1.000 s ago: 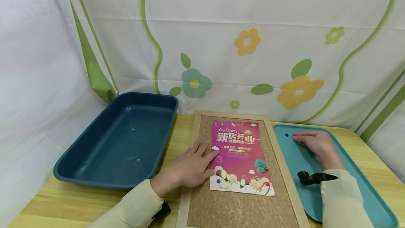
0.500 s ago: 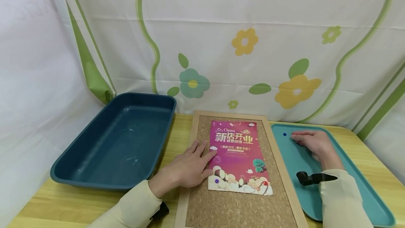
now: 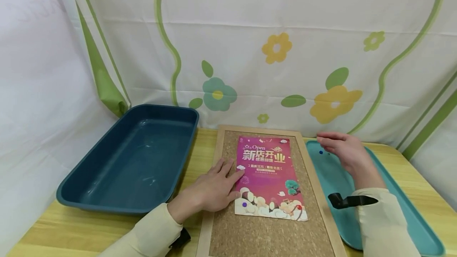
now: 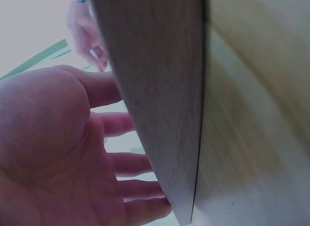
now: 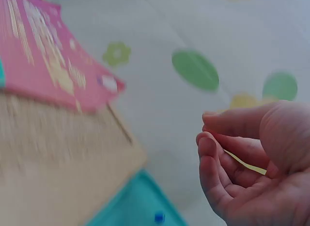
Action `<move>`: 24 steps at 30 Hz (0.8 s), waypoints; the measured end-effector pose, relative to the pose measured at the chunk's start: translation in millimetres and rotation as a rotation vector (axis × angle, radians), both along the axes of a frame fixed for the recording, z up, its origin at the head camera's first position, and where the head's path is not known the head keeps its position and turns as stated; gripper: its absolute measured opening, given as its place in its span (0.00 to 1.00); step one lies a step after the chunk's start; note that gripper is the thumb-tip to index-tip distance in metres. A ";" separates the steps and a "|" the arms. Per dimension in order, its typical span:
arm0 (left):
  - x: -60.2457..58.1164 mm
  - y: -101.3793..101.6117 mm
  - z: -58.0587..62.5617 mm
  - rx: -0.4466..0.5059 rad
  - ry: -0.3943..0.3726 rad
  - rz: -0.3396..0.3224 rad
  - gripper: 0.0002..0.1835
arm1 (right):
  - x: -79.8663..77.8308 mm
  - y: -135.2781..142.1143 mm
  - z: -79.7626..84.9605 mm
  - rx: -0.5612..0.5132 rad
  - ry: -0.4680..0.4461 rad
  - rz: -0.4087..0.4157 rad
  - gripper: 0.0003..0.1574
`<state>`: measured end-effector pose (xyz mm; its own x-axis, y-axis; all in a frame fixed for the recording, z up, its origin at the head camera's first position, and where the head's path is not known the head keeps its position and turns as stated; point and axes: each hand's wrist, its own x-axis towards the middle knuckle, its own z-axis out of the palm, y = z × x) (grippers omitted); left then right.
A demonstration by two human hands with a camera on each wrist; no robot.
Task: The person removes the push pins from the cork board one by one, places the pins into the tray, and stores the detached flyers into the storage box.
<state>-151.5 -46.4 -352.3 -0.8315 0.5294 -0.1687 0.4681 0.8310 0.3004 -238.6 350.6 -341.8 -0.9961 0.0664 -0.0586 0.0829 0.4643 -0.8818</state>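
Note:
A purple-pink printed flyer (image 3: 265, 177) lies on a wood-framed cork board (image 3: 235, 233). My left hand (image 3: 217, 187) spreads over the board's left side, fingertips on the flyer's left edge. In the left wrist view, its fingers (image 4: 131, 163) reach past the board's side. A small blue pin-like dot (image 3: 244, 204) shows at the flyer's lower left. My right hand (image 3: 348, 152) is raised over the far end of the teal tray (image 3: 332, 177), thumb and index tips close together (image 5: 206, 126). I cannot tell whether something small sits between them. A small blue pin (image 3: 321, 152) lies on the tray.
A deep dark-blue bin (image 3: 135, 162) stands left of the board on the wooden table (image 3: 60, 229). A white floral cloth (image 3: 242, 50) hangs behind everything. Black straps (image 3: 351, 201) circle both sleeves.
My right hand has lifted from the tray surface and moved slightly away from me and to the left. The left hand stays on the flyer. The view shifts slightly.

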 end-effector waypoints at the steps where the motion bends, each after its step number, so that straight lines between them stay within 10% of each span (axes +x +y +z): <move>1: 0.1 -0.1 0.1 0.000 0.000 0.000 0.34 | 0.8 -6.8 3.5 -0.004 0.011 0.018 0.36; 24: 0.1 -0.6 -0.8 -0.002 0.002 -0.002 0.35 | 31.0 -114.6 35.7 0.022 0.037 0.310 0.25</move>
<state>-151.4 -47.0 -353.1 -0.8310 0.5304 -0.1676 0.4702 0.8308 0.2979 -207.6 236.0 -306.1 -0.9706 -0.2396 -0.0234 -0.0978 0.4814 -0.8710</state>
